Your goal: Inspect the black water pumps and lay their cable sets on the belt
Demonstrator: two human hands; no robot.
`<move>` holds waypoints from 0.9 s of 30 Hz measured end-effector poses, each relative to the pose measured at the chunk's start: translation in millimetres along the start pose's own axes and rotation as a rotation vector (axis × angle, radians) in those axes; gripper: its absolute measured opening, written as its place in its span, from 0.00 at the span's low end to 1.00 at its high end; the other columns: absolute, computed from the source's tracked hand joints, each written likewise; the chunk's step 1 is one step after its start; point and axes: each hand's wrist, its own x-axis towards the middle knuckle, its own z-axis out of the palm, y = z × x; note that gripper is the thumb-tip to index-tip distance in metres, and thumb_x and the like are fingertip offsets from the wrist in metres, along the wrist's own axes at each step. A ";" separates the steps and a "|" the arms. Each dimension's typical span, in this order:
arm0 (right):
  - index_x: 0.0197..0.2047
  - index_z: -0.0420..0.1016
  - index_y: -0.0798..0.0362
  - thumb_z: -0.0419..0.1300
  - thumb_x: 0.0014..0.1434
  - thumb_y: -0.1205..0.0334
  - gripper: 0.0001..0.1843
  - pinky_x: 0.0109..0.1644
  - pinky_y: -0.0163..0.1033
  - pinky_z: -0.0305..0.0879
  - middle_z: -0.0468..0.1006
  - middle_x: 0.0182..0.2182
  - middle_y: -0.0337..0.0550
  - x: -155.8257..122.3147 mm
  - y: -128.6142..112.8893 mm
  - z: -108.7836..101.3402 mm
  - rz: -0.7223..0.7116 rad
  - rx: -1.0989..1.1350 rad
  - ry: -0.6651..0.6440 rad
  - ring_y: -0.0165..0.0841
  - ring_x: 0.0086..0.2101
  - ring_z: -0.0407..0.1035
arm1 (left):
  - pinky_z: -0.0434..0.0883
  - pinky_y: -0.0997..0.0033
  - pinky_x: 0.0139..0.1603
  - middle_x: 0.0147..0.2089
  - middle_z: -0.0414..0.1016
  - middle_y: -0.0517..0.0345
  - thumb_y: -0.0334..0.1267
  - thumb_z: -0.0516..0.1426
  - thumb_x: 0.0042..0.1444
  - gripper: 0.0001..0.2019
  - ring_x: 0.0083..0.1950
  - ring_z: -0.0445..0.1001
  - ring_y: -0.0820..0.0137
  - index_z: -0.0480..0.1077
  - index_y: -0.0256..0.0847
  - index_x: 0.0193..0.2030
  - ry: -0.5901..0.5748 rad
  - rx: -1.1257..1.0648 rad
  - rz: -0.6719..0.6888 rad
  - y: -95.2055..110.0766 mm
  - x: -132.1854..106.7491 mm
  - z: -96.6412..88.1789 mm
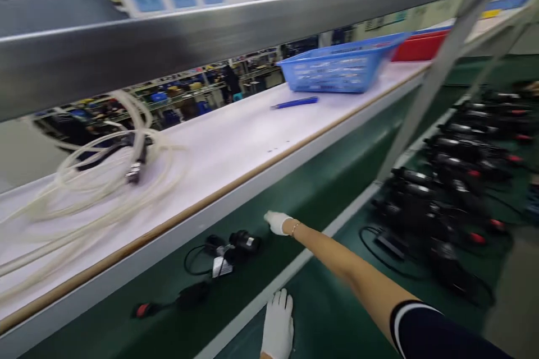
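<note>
My right hand, in a white glove, reaches over the dark green belt just to the right of a black corded device. It appears apart from the device, and its fingers are too hidden to read. A white label and a looped black cable lie with the device, and a black part with a red piece is farther left. Nearer to me, my left hand, also gloved in white, rests with fingers stretched out beside the pale rail. Nothing shows in it.
Many similar black devices crowd the green surface at right. Above the belt runs a white shelf bearing coiled clear tubing, a blue pen, a blue basket and a red bin. Metal beams cross overhead.
</note>
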 end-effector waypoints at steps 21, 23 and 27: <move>0.54 0.80 0.52 0.57 0.67 0.54 0.18 0.61 0.47 0.73 0.82 0.55 0.51 -373.3 390.9 -58.7 0.506 0.536 0.344 0.42 0.56 0.76 | 0.72 0.67 0.60 0.59 0.77 0.37 0.40 0.72 0.40 0.41 0.58 0.78 0.62 0.64 0.37 0.63 -0.044 -1.571 -0.492 486.9 256.8 -103.9; 0.50 0.83 0.49 0.57 0.65 0.54 0.17 0.61 0.44 0.73 0.84 0.54 0.48 -378.4 391.2 -51.5 0.408 0.580 0.270 0.42 0.56 0.77 | 0.75 0.65 0.53 0.49 0.81 0.43 0.41 0.73 0.34 0.38 0.47 0.81 0.63 0.68 0.39 0.54 0.036 -1.661 -0.574 487.6 255.4 -110.1; 0.59 0.79 0.48 0.53 0.70 0.56 0.20 0.64 0.46 0.71 0.82 0.57 0.45 -374.2 405.7 -58.9 0.344 0.557 0.188 0.41 0.57 0.75 | 0.71 0.67 0.32 0.25 0.72 0.60 0.53 0.72 0.30 0.30 0.26 0.71 0.69 0.70 0.40 0.39 0.176 -1.809 -0.712 443.8 191.4 -129.6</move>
